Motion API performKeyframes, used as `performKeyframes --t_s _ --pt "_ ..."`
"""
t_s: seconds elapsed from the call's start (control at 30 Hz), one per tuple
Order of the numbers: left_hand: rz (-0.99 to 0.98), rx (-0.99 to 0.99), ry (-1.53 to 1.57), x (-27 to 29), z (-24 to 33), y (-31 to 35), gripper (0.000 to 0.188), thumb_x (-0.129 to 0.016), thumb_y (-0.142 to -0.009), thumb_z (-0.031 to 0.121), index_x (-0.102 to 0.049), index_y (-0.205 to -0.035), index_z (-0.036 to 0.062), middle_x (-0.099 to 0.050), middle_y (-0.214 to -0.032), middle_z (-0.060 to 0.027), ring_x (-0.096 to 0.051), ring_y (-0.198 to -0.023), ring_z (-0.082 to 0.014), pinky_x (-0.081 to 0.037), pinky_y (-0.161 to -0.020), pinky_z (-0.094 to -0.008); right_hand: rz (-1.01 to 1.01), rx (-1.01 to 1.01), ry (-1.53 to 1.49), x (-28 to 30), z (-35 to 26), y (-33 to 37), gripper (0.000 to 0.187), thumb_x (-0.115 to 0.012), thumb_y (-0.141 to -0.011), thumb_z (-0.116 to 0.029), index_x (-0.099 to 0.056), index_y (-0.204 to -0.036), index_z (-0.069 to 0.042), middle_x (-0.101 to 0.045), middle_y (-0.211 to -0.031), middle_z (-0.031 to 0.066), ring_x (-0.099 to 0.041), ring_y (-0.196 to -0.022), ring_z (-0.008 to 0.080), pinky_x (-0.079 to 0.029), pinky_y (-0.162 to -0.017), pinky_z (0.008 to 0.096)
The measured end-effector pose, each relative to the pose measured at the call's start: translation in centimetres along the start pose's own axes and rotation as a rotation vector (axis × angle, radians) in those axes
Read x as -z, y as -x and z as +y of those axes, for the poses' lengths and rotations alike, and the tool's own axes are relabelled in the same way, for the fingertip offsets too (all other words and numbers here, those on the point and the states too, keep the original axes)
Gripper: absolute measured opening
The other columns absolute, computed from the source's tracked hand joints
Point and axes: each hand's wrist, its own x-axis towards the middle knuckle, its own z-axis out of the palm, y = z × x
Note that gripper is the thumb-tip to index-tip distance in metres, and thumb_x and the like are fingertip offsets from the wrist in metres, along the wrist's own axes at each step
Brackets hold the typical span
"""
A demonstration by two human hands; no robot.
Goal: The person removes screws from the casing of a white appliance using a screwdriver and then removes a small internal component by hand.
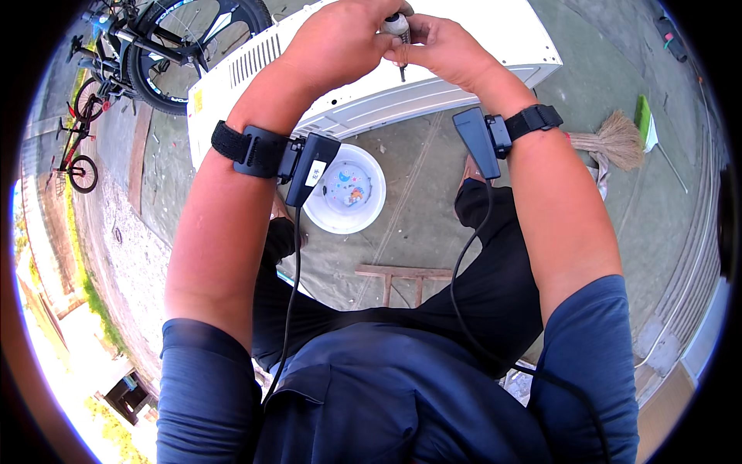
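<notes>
Both hands meet at the top of the view, over a large white metal casing (pixel 363 97) with a row of vent slots. Between them is a short tool with a pale handle and a thin dark shaft pointing toward me, apparently a screwdriver (pixel 396 28). My left hand (pixel 340 39) is closed, its fingers curled around the handle. My right hand (pixel 448 50) is also closed, pinching the tool from the other side with thumb and fingers. Whether the tip touches the casing I cannot tell. Some fingertips are cut off by the upper edge.
A white plastic basin (pixel 345 224) with a printed bottom stands on the floor between my feet. A wooden stool (pixel 402 272) is under me. At the left are a black bicycle (pixel 158 58) and a red bicycle (pixel 71 158). A straw broom (pixel 618 139) lies at the right.
</notes>
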Motion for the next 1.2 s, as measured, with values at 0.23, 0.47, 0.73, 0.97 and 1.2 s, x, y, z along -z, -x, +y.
performKeyframes --t_s 0.23,0.47,0.73,0.97,1.2 --pt "-0.189 0.253 -0.248 0.6 1.8 -1.2 0.032 -0.073 -0.085 0.027 -0.066 -0.103 0.0021 -0.068 -0.097 -0.0225 -0.067 -0.092 -0.0414 -0.054 -0.081 -0.0471 0.088 0.010 0.354 -0.5 -1.2 0.4 0.043 -0.085 -0.084 -0.025 -0.067 -0.116 -0.004 -0.072 -0.100 0.0053 -0.066 -0.097 0.0133 -0.051 -0.091 0.0302" --pt "-0.178 0.140 -0.176 0.9 1.0 -0.8 0.032 -0.073 -0.084 0.027 -0.066 -0.103 0.0024 -0.068 -0.097 -0.0219 -0.068 -0.090 -0.0410 -0.054 -0.080 -0.0475 0.013 0.044 0.072 0.3 0.1 0.4 0.050 -0.088 -0.081 -0.031 -0.068 -0.115 -0.002 -0.073 -0.098 0.0064 -0.068 -0.091 0.0152 -0.054 -0.085 0.0302" --pt "0.028 -0.061 0.061 0.6 0.6 0.3 0.035 -0.072 -0.086 0.036 -0.066 -0.089 0.0015 -0.069 -0.086 -0.0225 -0.068 -0.082 -0.0420 -0.054 -0.073 -0.0494 -0.066 -0.045 -0.033 0.0 -0.7 0.5 0.045 -0.086 -0.084 -0.024 -0.065 -0.117 -0.001 -0.071 -0.104 0.0055 -0.065 -0.101 0.0144 -0.050 -0.093 0.0300" --pt "-0.260 0.233 -0.309 0.6 1.3 -1.1 0.027 -0.070 -0.086 0.026 -0.068 -0.101 0.0024 -0.068 -0.096 -0.0217 -0.067 -0.091 -0.0412 -0.054 -0.080 -0.0470 0.014 0.043 0.073 -0.5 -0.8 0.7 0.050 -0.088 -0.081 -0.027 -0.066 -0.119 -0.002 -0.072 -0.099 0.0041 -0.065 -0.091 0.0132 -0.053 -0.084 0.0289" --pt "-0.094 -0.031 -0.130 0.2 -0.1 0.0 0.032 -0.071 -0.086 0.032 -0.067 -0.099 0.0025 -0.068 -0.094 -0.0224 -0.068 -0.089 -0.0410 -0.054 -0.078 -0.0481 -0.103 -0.018 -0.131 0.4 0.4 0.4 0.056 -0.086 -0.085 -0.024 -0.061 -0.130 -0.002 -0.071 -0.111 0.0072 -0.066 -0.103 0.0150 -0.051 -0.096 0.0298"
